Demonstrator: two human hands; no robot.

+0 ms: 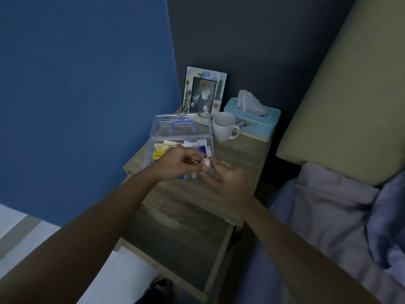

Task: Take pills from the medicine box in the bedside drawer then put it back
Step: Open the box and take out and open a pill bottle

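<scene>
The clear plastic medicine box (153, 154) stands on the bedside table with its lid (162, 121) swung up and back, blue handle on the lid. Inside lie a yellow packet (159, 150) and a white bottle with a blue label (202, 147). My left hand (175, 163) hovers over the box's front, its fingertips pinched on a small thin piece. Just to the right, my right hand (228, 178) curls around a small clear container (213, 172), which is blurred. The two hands meet fingertip to fingertip. The bedside drawer (175, 242) below is pulled open.
A white mug (223, 130), a light-blue tissue box (256, 123) and a picture frame (203, 93) stand at the back of the wooden table (247, 150). The bed with grey bedding (324, 211) lies at the right, a blue wall at the left.
</scene>
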